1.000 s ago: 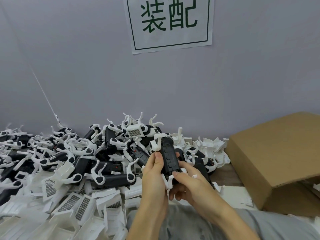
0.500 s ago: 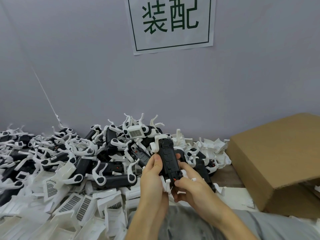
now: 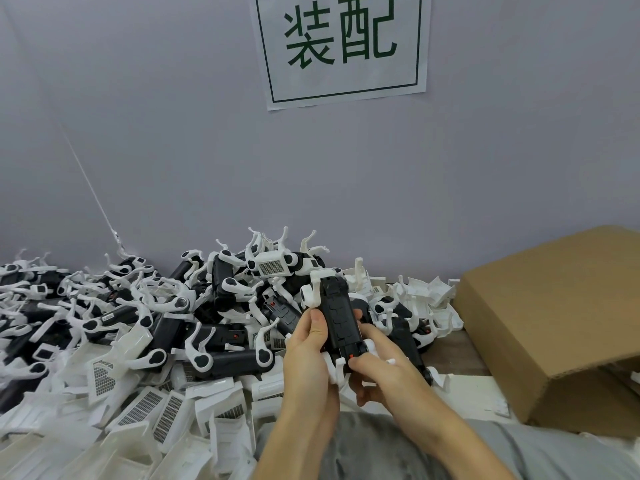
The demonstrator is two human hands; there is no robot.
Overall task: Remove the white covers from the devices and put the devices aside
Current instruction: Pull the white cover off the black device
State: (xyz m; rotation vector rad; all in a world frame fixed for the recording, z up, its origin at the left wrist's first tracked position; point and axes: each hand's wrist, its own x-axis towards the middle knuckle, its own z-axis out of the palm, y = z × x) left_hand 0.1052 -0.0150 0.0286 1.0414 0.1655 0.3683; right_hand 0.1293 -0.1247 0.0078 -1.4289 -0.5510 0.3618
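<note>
You are holding one black device (image 3: 337, 318) upright above the near edge of the desk (image 3: 450, 351), in front of the heap of devices (image 3: 166, 317). Your left hand (image 3: 308, 355) is curled round its left side with the thumb on the face. Your right hand (image 3: 381, 368) pinches the lower end, thumb beside the small red mark. White cover pieces (image 3: 313, 289) are clipped at the top, and more white plastic shows at the bottom between your palms.

The thin white arms look brittle; prying at one end only could snap a clip rather than free it. If the cover lets go suddenly, the device may jump into the heap and get mixed with the undone ones. The loose white covers (image 3: 149, 407) by the left near edge and the cardboard box (image 3: 547, 320) on the right leave little room, so choose your putting-down spot beforehand.
</note>
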